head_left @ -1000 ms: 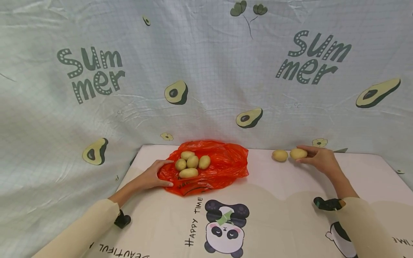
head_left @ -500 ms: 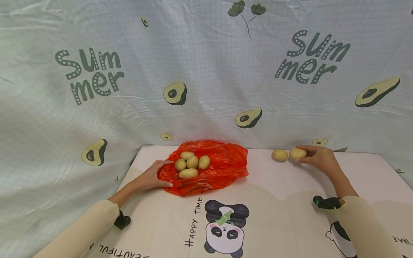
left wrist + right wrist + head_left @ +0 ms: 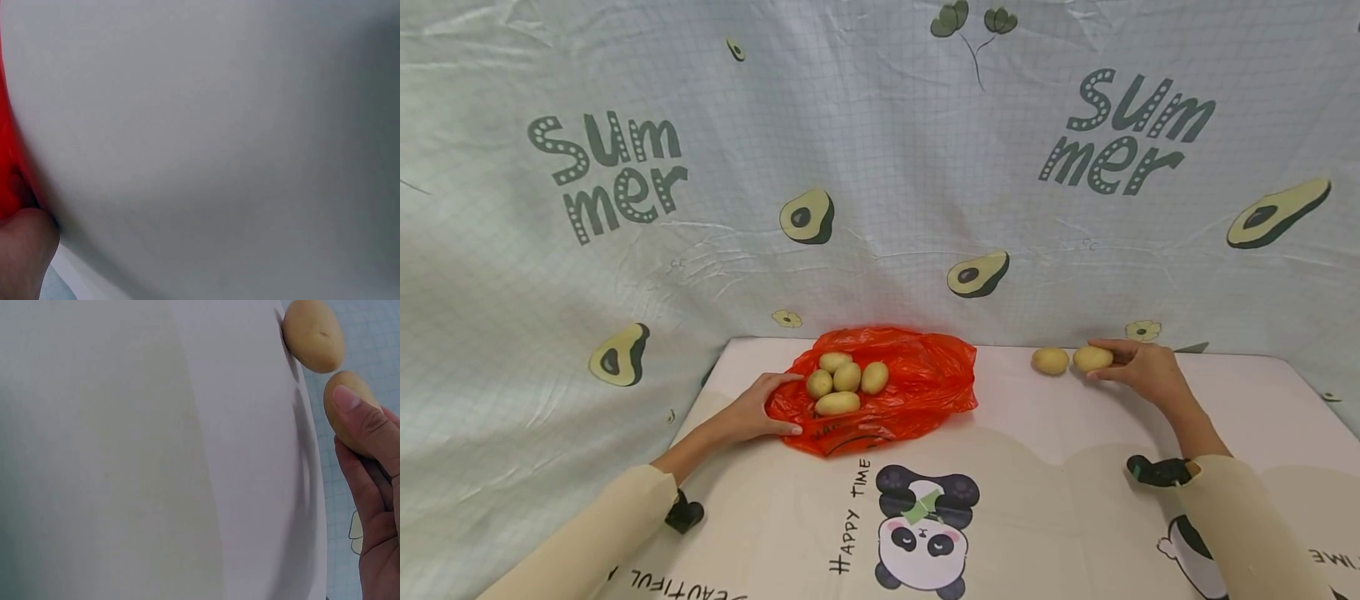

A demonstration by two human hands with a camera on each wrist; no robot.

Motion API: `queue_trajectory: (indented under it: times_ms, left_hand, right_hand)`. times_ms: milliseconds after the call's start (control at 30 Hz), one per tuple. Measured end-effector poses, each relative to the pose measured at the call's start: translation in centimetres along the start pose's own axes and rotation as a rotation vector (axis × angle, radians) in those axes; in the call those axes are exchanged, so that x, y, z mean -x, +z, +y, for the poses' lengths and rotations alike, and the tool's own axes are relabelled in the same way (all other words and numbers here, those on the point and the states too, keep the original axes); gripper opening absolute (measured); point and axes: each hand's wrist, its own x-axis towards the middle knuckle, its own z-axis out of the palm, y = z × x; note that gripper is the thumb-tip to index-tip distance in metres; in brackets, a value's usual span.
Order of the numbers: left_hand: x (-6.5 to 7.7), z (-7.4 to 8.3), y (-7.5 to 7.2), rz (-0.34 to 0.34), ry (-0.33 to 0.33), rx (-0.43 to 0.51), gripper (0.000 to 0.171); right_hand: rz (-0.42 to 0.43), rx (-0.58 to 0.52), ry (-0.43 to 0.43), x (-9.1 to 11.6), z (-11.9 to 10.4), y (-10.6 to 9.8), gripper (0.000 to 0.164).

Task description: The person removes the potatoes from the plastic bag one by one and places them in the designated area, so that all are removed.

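Observation:
A red plastic bag lies spread on the table near its far edge. Several potatoes rest on the bag's left part. My left hand holds the bag's left end, thumb at the front and fingers behind; in the left wrist view only a thumb shows beside the red plastic. At the far right edge, my right hand grips a potato between thumb and fingers. Just left of it sits another potato, a narrow gap away, also seen in the right wrist view, where the thumb presses the held potato.
The light table cover carries a printed panda and lettering. Behind the table's far edge hangs a pale curtain with avocado prints. Each wrist wears a black strap, and both sleeves are beige.

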Motion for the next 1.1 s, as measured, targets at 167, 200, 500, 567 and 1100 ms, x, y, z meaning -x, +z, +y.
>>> queue_trajectory:
  times_ms: [167, 200, 500, 567, 1100]
  left_hand:
    - [0.1, 0.1, 0.0, 0.0, 0.0, -0.005, 0.088]
    - [0.1, 0.2, 0.0, 0.0, -0.001, -0.005, 0.088]
    - [0.0, 0.2, 0.0, 0.002, 0.03, -0.017, 0.086]
    - [0.0, 0.2, -0.1, 0.003, 0.032, -0.024, 0.086]
    - [-0.1, 0.1, 0.0, 0.0, 0.013, -0.011, 0.088]
  right_hand:
    - [-0.021, 0.018, -0.013, -0.2, 0.3, 0.2, 0.065]
    - [-0.032, 0.036, -0.013, -0.3, 0.4, 0.3, 0.067]
    - [-0.072, 0.072, 0.01, -0.7, 0.2, 0.7, 0.071]
    - [-0.049, 0.06, 0.01, -0.7, 0.1, 1.0, 0.069]
    - [0.066, 0.044, 0.017, -0.4, 0.2, 2.3, 0.066]
